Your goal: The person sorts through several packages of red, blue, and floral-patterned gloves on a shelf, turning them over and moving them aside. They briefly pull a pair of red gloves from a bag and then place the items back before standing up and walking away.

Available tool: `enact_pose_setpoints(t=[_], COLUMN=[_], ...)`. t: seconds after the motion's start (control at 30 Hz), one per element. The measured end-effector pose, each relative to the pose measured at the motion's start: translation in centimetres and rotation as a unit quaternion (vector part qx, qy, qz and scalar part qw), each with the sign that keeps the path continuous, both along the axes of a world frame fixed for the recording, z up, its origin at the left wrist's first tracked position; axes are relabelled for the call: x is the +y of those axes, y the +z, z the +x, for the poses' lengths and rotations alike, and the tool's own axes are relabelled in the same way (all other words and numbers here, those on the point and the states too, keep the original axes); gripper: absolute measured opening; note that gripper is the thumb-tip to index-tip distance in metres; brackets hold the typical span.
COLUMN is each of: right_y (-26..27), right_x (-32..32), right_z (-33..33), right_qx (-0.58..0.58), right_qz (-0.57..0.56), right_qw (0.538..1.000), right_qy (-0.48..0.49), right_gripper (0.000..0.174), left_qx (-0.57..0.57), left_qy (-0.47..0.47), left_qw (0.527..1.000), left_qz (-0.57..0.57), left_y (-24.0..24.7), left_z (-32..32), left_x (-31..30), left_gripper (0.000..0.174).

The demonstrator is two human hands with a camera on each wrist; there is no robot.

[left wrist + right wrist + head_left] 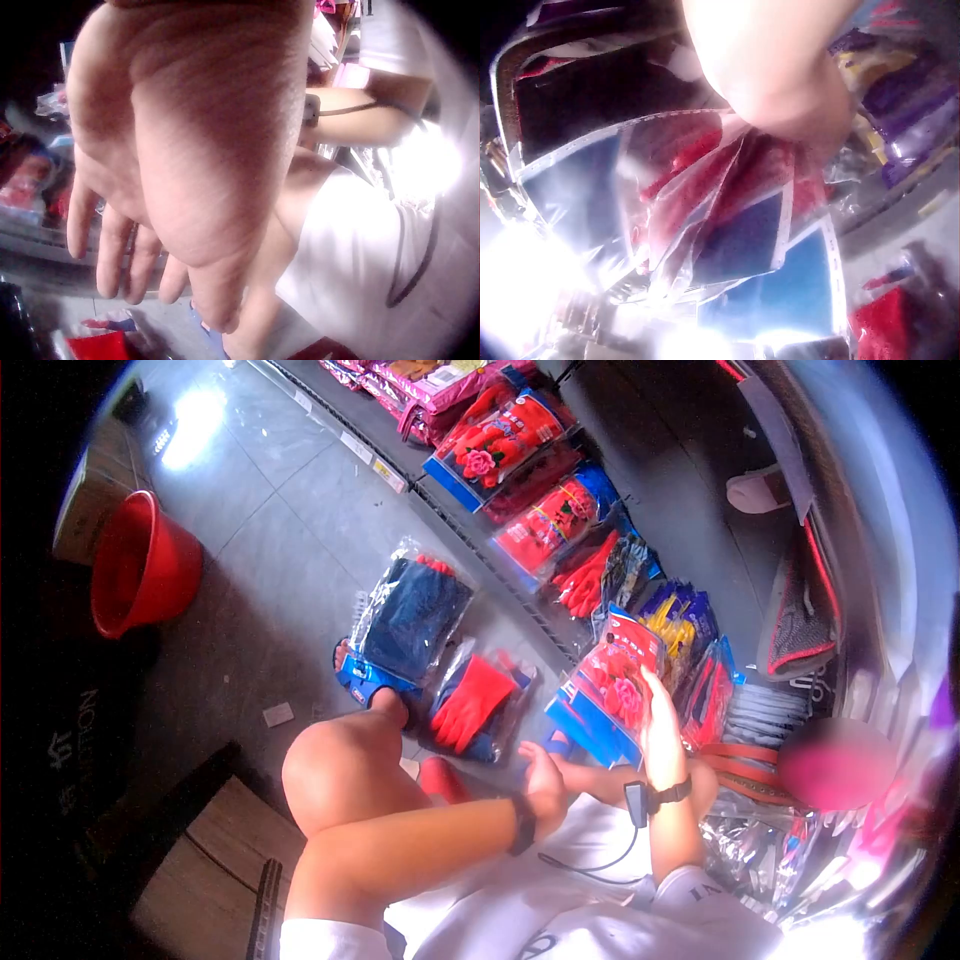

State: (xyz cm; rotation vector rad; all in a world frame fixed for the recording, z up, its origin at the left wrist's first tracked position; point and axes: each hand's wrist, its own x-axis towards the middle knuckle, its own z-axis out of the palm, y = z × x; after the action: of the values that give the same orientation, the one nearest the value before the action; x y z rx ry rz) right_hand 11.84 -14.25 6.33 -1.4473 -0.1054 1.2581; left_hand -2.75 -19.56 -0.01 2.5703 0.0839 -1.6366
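Note:
In the head view my right hand [662, 735] is at the side of a clear bag of red gloves [618, 675] with a rose print and blue ends. The right wrist view shows the hand [780, 67] over clear glove bags [739, 240], the plastic creased towards its hidden fingertips, as if pinched. My left hand [545, 785] hovers left of the bag, holding nothing; the left wrist view shows its palm [195, 142] with loosely extended fingers. Two more bags lie on the floor, one dark blue [412, 615] and one with red gloves [470, 705].
A shelf edge [450, 525] runs diagonally, with several glove bags [550, 525] along it. Purple and yellow packs [678, 622] lie beyond the right hand. A red bucket [165, 565] stands on the floor at the left, and a cardboard box [205, 860] is at the lower left.

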Motion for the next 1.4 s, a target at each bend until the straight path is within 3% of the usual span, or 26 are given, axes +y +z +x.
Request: enact_pose_setpoints(t=[0.33,0.6,0.77,0.87,0.93,1.0,1.2,1.27,1.33,1.37,1.4], right_y=[-2.0,-1.4,-5.4,-5.9,-5.7,-8.9,-9.2,-11.9,-17.6,-18.1,-16.2], right_x=[-0.8,-0.1,1.7,3.7,4.9,7.5,15.8,18.6,21.7,23.0,24.5], right_z=[1.7,0.5,3.6,4.0,3.7,5.5,4.9,6.3,9.3,9.3,7.5], right_qx=[-0.032,-0.043,-0.012,-0.018,-0.047,-0.021,-0.050,-0.054,-0.116,-0.058,0.058], right_qz=[0.019,0.082,-0.007,-0.014,0.027,0.048,0.101,0.126,0.201,0.200,0.101], right_qw=[0.999,0.995,1.000,0.999,0.998,0.998,0.993,0.989,0.960,0.966,0.989], right_qy=[0.004,0.031,-0.016,-0.024,-0.033,-0.016,0.035,0.059,0.153,0.156,0.089], right_gripper=[0.038,0.038,0.039,0.041,0.041,0.041,0.037,0.036,0.037,0.038,0.042], left_qx=[-0.082,-0.065,-0.070,-0.101,-0.181,-0.140,-0.125,-0.143,-0.160,-0.153,-0.146], left_qy=[0.011,0.004,0.024,0.060,0.053,0.053,0.032,0.048,0.065,0.050,0.035], left_qw=[0.997,0.998,0.996,0.992,0.978,0.986,0.987,0.983,0.979,0.983,0.986], left_qz=[-0.012,-0.007,-0.042,-0.046,-0.084,-0.073,-0.098,-0.109,-0.105,-0.092,-0.078], left_y=[0.9,1.8,0.7,-1.7,0.9,0.7,1.0,1.5,2.8,2.8,2.8], left_z=[-0.8,-0.8,0.1,0.9,-0.7,-0.2,-0.2,-0.3,-0.8,-0.7,-0.6], left_x=[0.7,0.7,-0.1,-1.7,-0.6,0.1,0.9,1.4,2.0,2.0,1.8], left_gripper=[0.066,0.067,0.062,0.056,0.057,0.052,0.053,0.053,0.054,0.054,0.054])
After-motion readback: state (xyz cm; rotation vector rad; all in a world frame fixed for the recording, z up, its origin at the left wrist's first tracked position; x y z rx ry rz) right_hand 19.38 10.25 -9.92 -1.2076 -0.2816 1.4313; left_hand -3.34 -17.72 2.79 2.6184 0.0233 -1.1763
